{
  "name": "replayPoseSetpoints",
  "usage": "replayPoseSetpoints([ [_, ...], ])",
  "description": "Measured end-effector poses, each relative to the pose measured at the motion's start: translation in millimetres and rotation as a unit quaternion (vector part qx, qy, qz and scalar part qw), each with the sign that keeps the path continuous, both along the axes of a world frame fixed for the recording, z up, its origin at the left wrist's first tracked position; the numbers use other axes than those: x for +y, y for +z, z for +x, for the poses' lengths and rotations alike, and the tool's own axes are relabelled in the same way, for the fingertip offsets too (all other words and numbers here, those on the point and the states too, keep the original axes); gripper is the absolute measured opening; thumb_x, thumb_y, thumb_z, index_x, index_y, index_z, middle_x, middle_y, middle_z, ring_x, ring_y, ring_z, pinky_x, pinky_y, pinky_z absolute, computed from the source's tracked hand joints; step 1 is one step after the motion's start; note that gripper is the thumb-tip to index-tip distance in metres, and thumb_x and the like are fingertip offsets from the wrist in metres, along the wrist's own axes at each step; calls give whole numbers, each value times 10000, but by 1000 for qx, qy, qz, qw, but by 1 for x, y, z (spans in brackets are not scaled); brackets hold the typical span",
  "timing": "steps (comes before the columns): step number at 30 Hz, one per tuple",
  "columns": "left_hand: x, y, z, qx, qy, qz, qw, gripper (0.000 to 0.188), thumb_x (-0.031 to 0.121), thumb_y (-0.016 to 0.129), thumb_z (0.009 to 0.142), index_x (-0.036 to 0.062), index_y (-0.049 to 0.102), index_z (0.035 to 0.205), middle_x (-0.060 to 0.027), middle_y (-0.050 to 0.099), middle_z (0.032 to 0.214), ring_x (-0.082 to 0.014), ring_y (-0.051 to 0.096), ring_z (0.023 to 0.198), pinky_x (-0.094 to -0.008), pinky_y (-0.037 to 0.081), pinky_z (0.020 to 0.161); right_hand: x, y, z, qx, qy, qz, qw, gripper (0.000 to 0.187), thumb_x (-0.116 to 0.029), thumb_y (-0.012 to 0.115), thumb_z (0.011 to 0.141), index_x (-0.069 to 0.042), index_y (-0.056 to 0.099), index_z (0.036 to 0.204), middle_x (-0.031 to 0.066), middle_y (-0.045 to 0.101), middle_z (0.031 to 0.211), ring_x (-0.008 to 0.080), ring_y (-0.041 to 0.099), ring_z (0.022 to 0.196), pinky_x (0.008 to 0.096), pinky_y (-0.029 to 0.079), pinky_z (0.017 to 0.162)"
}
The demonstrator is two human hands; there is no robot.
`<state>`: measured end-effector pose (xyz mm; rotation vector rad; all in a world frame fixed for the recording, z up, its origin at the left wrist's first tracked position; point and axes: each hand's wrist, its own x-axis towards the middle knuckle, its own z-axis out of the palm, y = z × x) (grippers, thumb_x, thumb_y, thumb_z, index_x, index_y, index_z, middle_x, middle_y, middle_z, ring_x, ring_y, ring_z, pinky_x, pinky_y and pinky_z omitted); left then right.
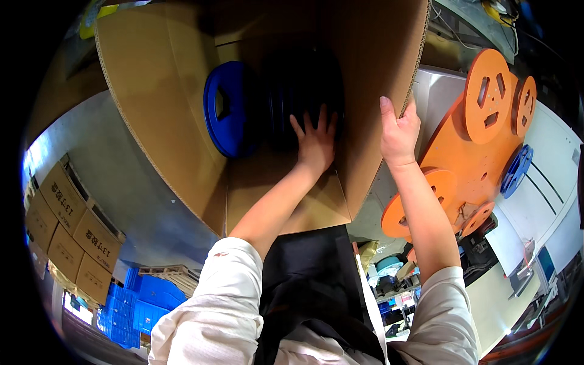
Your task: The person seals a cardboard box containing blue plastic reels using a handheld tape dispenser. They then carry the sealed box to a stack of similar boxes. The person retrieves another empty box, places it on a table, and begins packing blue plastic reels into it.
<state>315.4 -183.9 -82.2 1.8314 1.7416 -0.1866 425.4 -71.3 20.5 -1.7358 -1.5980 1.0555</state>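
A large open cardboard box [143, 73] stands in front of me, its inside partly in shadow. Within it, a blue plastic reel [213, 121] with a cut-out in its face is on edge near the left side. Beside that reel, dark round reels [298, 91] stand in shadow, and I cannot tell how many. My left hand [317, 145] reaches into the box with fingers spread, against or just in front of the dark reels. My right hand [401, 131] is closed over the edge of the box's right wall, thumb on the inner side.
Right of the box stands an orange machine panel [453, 152] carrying orange discs [486, 97] and a blue reel [517, 170]. A pale worktable [547, 146] lies beyond. Stacked cartons [73, 234], blue plastic crates or pallets [143, 307] and a wooden pallet [173, 280] are at lower left.
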Motion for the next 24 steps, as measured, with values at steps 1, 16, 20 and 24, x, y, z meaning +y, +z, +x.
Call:
replayPoseSetpoints([
  [1, -4, 7, -3, -23, 8, 0, 1000, 677, 301, 604, 828, 154, 331, 1430, -144, 216, 1499, -420, 231, 1343, -709, 78, 1036, 0, -1, 1, 3, -1, 1, 1000, 407, -160, 568, 904, 0, 469, 1264, 147, 650, 1081, 265, 630, 995, 321, 469, 870],
  [16, -30, -73, -98, -300, 457, -11, 837, 874, 195, 727, 799, 93, 172, 1467, -200, 331, 1438, -325, 356, 1310, -372, 303, 1075, -1, 3, -2, 20, -15, -24, 999, 409, -144, 559, 902, -3, 466, 1275, 137, 648, 1091, 247, 619, 1004, 313, 452, 892],
  [20, -25, -78, -109, -388, 412, -92, 819, 1013, 140, 766, 740, 100, 81, 1485, -180, 313, 1460, -302, 341, 1328, -368, 316, 1078, -1, 1, 0, 18, -13, -18, 1000, 411, -144, 567, 900, 8, 468, 1269, 135, 648, 1093, 231, 616, 997, 310, 453, 885],
  [24, -30, -88, -114, -346, 336, -109, 869, 1097, 117, 797, 684, 86, 51, 1488, -201, 290, 1471, -324, 324, 1345, -355, 317, 1086, -1, 1, -1, 31, -28, -26, 999, 406, -142, 573, 901, 13, 472, 1262, 126, 649, 1090, 209, 612, 989, 301, 451, 883],
])
